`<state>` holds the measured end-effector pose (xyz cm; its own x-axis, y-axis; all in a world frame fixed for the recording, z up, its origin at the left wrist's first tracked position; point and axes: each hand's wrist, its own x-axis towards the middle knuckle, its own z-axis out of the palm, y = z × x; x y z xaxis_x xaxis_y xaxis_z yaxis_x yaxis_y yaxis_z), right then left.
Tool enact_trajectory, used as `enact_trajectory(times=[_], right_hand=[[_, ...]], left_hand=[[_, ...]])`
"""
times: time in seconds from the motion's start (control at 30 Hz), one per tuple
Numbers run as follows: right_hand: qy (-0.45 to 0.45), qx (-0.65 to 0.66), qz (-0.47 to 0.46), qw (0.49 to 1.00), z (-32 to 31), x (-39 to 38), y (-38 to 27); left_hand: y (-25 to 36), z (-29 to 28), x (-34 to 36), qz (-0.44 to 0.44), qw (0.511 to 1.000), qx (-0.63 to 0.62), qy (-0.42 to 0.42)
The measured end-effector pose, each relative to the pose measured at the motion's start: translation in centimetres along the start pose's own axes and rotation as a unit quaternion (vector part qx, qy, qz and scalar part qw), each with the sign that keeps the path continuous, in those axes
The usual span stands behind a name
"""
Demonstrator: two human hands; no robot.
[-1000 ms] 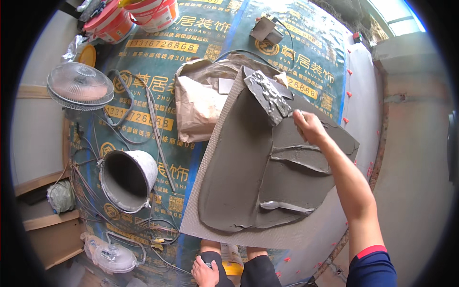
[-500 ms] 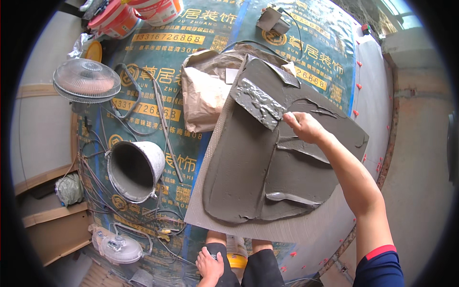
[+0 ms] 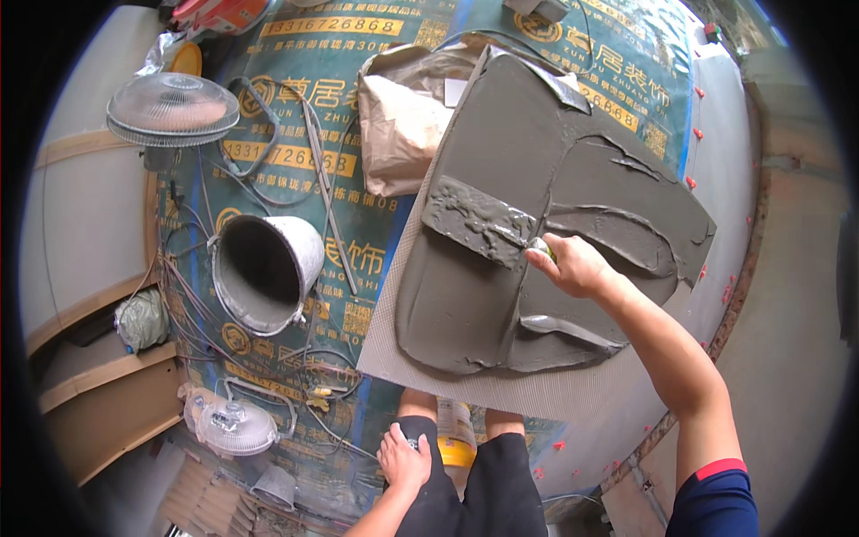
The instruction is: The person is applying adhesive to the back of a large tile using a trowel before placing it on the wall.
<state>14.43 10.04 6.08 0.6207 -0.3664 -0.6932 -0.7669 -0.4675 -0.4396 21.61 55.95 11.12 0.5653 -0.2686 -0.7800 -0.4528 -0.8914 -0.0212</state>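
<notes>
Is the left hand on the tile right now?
No, the left hand rests low on the person's knee, apart from the tile, while the right hand works the trowel over the grey mortar.

Right hand (image 3: 577, 266) presses trowel (image 3: 479, 219) into mortar (image 3: 537, 161); bucket (image 3: 264, 268) nearby.

We look steeply down from our head through one wide fisheye lens. The large grey mortar-covered tile (image 3: 546, 242) sits close below, edges bending outward.
</notes>
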Motion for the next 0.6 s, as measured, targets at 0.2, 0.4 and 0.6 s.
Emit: enact_trajectory(times=[0.2, 0.4, 0.6], right_hand=[[-0.020, -0.011, -0.017, 1.000, 6.8, -3.3, -2.7], [-0.067, -0.006, -0.034, 0.997, 14.2, -7.8, -5.0], [-0.022, -0.098, -0.043, 0.994, 14.6, -8.7, -3.9]], left_hand=[[0.1, -0.5, 0.0, -0.013, 0.999, -0.014, -0.030], [0.5, -0.2, -0.2, 0.000, 1.000, -0.013, -0.026], [0.3, 0.5, -1.2, -0.030, 0.999, -0.018, 0.009]])
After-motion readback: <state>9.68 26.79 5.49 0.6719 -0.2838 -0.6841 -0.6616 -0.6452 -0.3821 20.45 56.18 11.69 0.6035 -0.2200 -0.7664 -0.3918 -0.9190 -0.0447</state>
